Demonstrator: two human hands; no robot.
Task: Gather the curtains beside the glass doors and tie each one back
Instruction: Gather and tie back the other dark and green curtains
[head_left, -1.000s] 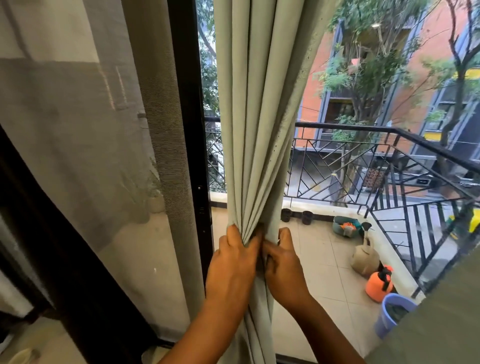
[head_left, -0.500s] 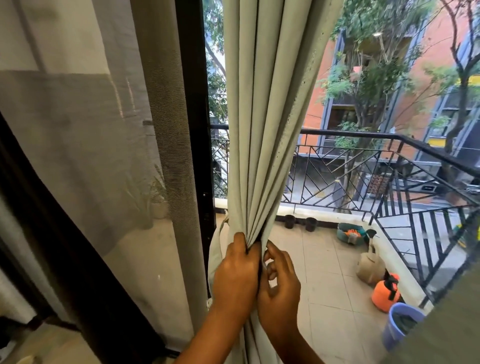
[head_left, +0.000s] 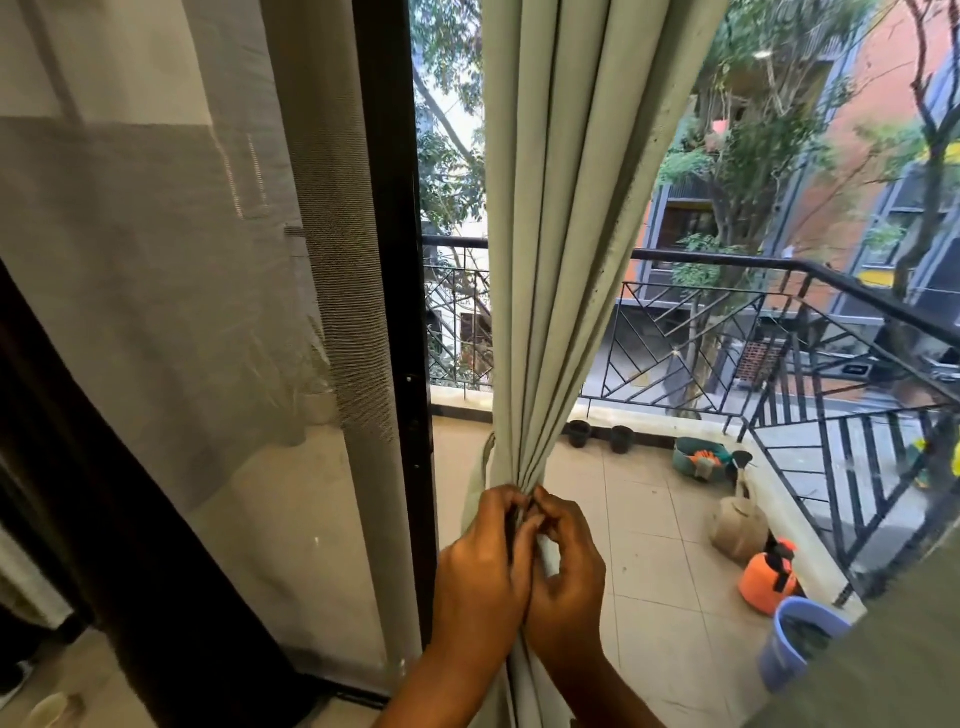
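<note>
A pale grey-green curtain hangs in front of the glass door, bunched into narrow folds at waist height. My left hand grips the bunch from the left. My right hand closes round it from the right, fingers curled against the left hand's fingers. A loop of matching fabric, likely the tie-back, sticks out just left of the gathered folds. Below the hands the curtain is mostly hidden. A second curtain's edge fills the bottom right corner.
A sheer mesh screen covers the left, beside the black door frame. Through the glass lies a tiled balcony with a black railing, small pots, an orange sprayer and a blue bucket.
My right hand has moved in from the curtain's right edge and curled tight against my left hand. The gathered point sits slightly lower in view and the side loop has appeared.
</note>
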